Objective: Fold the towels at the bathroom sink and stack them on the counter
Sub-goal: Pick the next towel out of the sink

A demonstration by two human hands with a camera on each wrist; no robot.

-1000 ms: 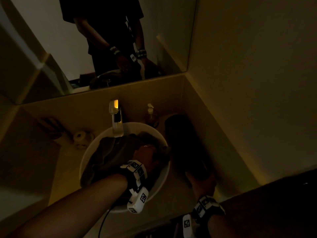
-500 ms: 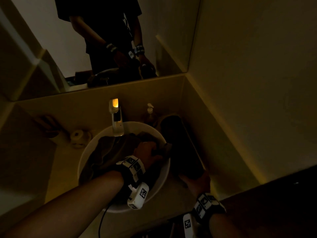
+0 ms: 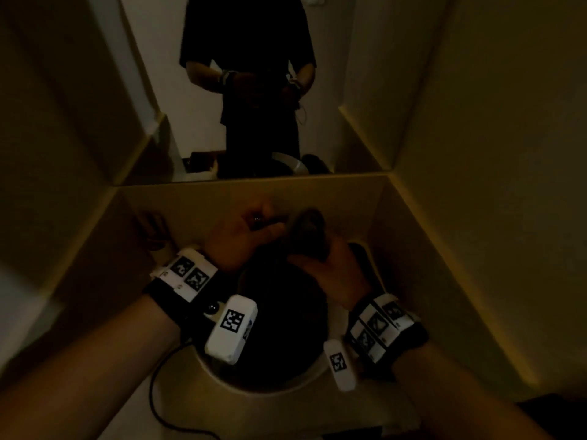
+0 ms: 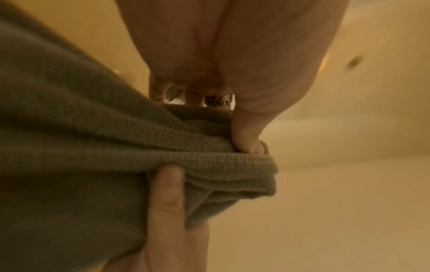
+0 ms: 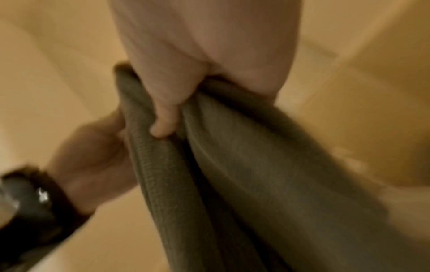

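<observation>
Standing at the dim bathroom sink [image 3: 222, 381], the person is holding a grey-brown towel [image 3: 306, 231] up above the basin with both hands close together, the bunched top of it rising between them while the rest is hanging down into the bowl. The left hand [image 3: 236, 236] is pinching a folded edge of the towel between thumb [image 4: 246, 132] and curled fingers [image 4: 166, 198], and the right hand [image 3: 332, 271], just beside it on the right, is gripping a gathered fold with its fingers curled round the cloth. Both wrists are wearing bands with white marker blocks [image 3: 232, 328], and the mirror [image 3: 254, 90] on the far wall is showing the same pose.
</observation>
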